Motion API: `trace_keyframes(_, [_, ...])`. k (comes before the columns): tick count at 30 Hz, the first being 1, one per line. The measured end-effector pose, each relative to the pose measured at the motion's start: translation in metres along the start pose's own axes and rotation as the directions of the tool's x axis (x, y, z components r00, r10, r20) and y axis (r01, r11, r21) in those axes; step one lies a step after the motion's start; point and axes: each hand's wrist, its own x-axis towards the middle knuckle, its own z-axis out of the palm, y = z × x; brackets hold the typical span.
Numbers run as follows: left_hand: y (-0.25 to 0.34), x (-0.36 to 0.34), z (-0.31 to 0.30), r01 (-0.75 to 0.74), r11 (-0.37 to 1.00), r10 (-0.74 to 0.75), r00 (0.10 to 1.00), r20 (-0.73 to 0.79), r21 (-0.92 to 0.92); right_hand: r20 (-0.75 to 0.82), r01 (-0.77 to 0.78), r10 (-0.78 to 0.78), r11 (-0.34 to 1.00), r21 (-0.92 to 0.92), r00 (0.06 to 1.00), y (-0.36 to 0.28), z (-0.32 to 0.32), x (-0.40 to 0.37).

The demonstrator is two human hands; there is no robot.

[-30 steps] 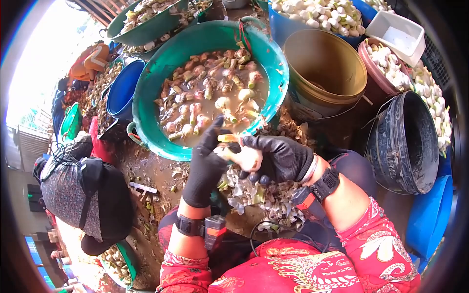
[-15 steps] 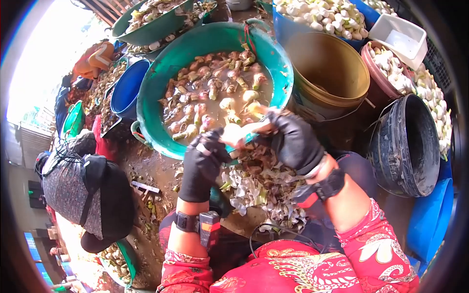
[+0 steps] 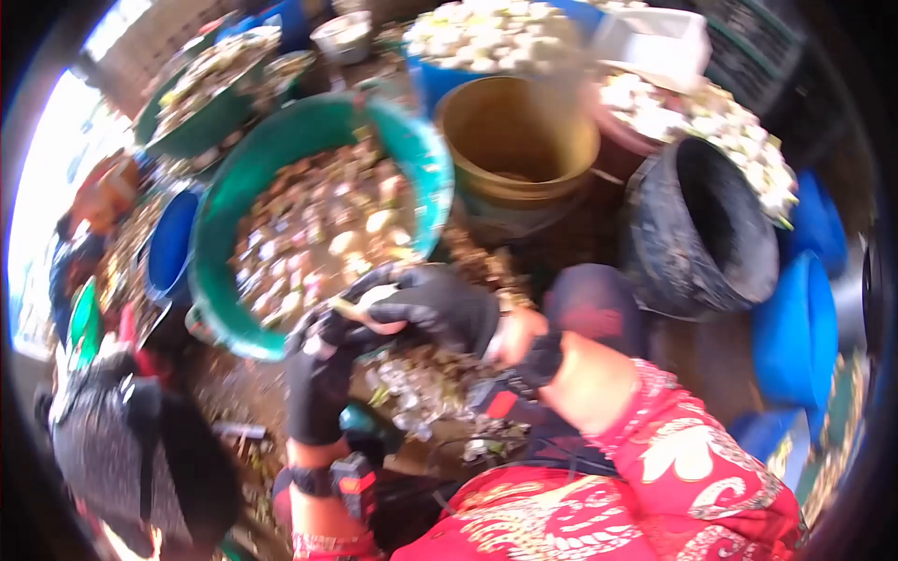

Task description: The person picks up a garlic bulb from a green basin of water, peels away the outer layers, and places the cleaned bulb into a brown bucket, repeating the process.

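Both black-gloved hands meet just in front of a green tub point(image 3: 217, 238) of murky water and reddish-brown garlic bulbs point(image 3: 309, 220). Between them is a pale garlic bulb point(image 3: 380, 295) with its stem, partly covered by the fingers and blurred. My left hand point(image 3: 318, 379) has its fingers closed round the stem side. Wrapped over the bulb from the right is my right hand point(image 3: 440, 307). Below the hands, a heap of papery peelings point(image 3: 416, 388) lies on the ground.
A tan bucket point(image 3: 514, 182) and a tilted black bucket point(image 3: 697, 234) stand to the right of the tub. Peeled white bulbs point(image 3: 491, 35) fill a blue container behind. A white basin point(image 3: 650, 47) sits at the back right. Another person point(image 3: 131, 439) is close on the left.
The view has swung right, so the tub and buckets appear further left. My hands have come closer together around the bulb, with the right hand now more over it.
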Motion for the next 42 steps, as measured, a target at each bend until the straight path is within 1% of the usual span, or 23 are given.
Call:
trace_keyframes(1, [0.003,-0.004,0.011,0.33,0.717,-0.405,0.914,0.017,-0.614,0.037,0.079,-0.077,0.996,-0.046,0.996,0.008,-0.015,0.003])
trace_keyframes(3, [-0.016,0.001,-0.008,0.262,0.673,-0.317,0.947,0.051,-0.692,-0.027,0.272,-0.274,0.93,0.247,0.961,-0.007,-0.037,-0.006])
trace_keyframes(4, [-0.023,0.0,-0.019,0.268,0.687,-0.334,0.942,0.035,-0.675,-0.166,0.44,-0.423,0.894,0.082,0.891,-0.024,-0.058,-0.02])
trace_keyframes(5, [-0.023,-0.001,-0.025,0.269,0.705,-0.349,0.937,0.009,-0.656,-0.493,0.529,-0.376,0.821,0.215,0.785,-0.053,-0.062,-0.041])
trace_keyframes(6, [-0.018,-0.006,-0.027,0.26,0.737,-0.371,0.927,-0.052,-0.624,-0.599,0.518,-0.226,0.769,0.375,0.768,-0.077,-0.083,-0.069])
trace_keyframes(7, [-0.017,-0.007,-0.031,0.252,0.738,-0.361,0.931,-0.051,-0.626,-0.62,0.652,-0.314,0.614,0.445,0.719,-0.089,-0.116,-0.087])
trace_keyframes(8, [-0.019,-0.008,-0.038,0.128,0.976,-0.135,0.99,-0.03,-0.175,-0.673,0.727,-0.318,0.475,0.497,0.668,-0.099,-0.14,-0.112])
trace_keyframes(9, [-0.021,-0.014,-0.047,-0.076,0.946,0.049,0.994,0.093,0.316,-0.782,0.827,-0.356,0.45,0.337,0.512,-0.108,-0.144,-0.128])
trace_keyframes(10, [-0.028,-0.018,-0.049,0.018,0.994,-0.022,0.999,0.035,0.111,-0.685,0.821,-0.477,0.454,0.346,0.551,-0.109,-0.163,-0.143])
trace_keyframes(11, [-0.026,-0.019,-0.049,0.247,0.935,-0.261,0.965,-0.023,-0.255,-0.561,0.809,-0.583,0.453,0.376,0.587,-0.102,-0.18,-0.145])
trace_keyframes(12, [-0.03,-0.021,-0.053,0.261,0.82,-0.307,0.952,-0.008,-0.51,-0.631,0.763,-0.452,0.511,0.397,0.631,-0.106,-0.166,-0.138])
trace_keyframes(14, [-0.041,-0.021,-0.07,0.253,0.804,-0.289,0.957,0.018,-0.539,-0.675,0.656,-0.249,0.604,0.452,0.694,-0.107,-0.146,-0.121])
trace_keyframes(17, [-0.032,-0.007,-0.083,0.331,0.914,-0.364,0.924,-0.117,-0.234,-0.523,0.444,-0.153,0.748,0.493,0.838,-0.093,-0.088,-0.067])
trace_keyframes(19, [-0.057,0.009,-0.091,0.331,0.943,-0.333,0.932,-0.145,-0.035,-0.2,0.207,-0.111,0.799,0.565,0.973,-0.071,-0.074,-0.029])
trace_keyframes(21, [-0.08,0.029,-0.091,0.29,0.866,-0.278,0.956,-0.091,0.407,-0.184,0.071,0.031,0.849,0.524,0.982,-0.054,-0.049,0.0])
trace_keyframes(25, [-0.101,0.069,-0.065,0.024,0.643,-0.324,0.914,0.244,0.765,-0.186,0.039,0.07,0.851,0.523,0.98,-0.018,-0.04,0.037])
trace_keyframes(26, [-0.122,0.077,-0.064,0.068,0.639,-0.429,0.858,0.282,0.766,-0.156,0.03,0.063,0.846,0.532,0.986,-0.007,-0.049,0.044])
trace_keyframes(29, [-0.159,0.092,-0.059,-0.139,0.455,-0.538,0.744,0.396,0.879,-0.113,0.01,0.066,0.824,0.567,0.991,0.008,-0.068,0.05])
trace_keyframes(30, [-0.181,0.096,-0.057,-0.238,0.284,-0.615,0.698,0.367,0.929,-0.155,0.021,0.084,0.818,0.574,0.984,0.013,-0.07,0.049])
trace_keyframes(34, [-0.186,0.089,-0.066,-0.073,0.291,-0.559,0.796,0.231,0.954,-0.196,-0.046,0.162,0.87,0.491,0.967,0.011,-0.077,0.034])
trace_keyframes(36, [-0.154,0.092,-0.068,0.118,0.562,-0.504,0.834,0.226,0.818,-0.26,-0.05,0.194,0.879,0.473,0.946,0.005,-0.079,0.029])
trace_keyframes(37, [-0.142,0.093,-0.068,0.286,0.583,-0.571,0.81,0.133,0.761,-0.261,-0.047,0.192,0.879,0.475,0.946,0.005,-0.08,0.026])
trace_keyframes(42, [-0.15,0.083,-0.056,0.232,0.448,-0.571,0.817,0.076,0.863,-0.264,0.039,0.113,0.86,0.509,0.958,0.011,-0.071,0.004])
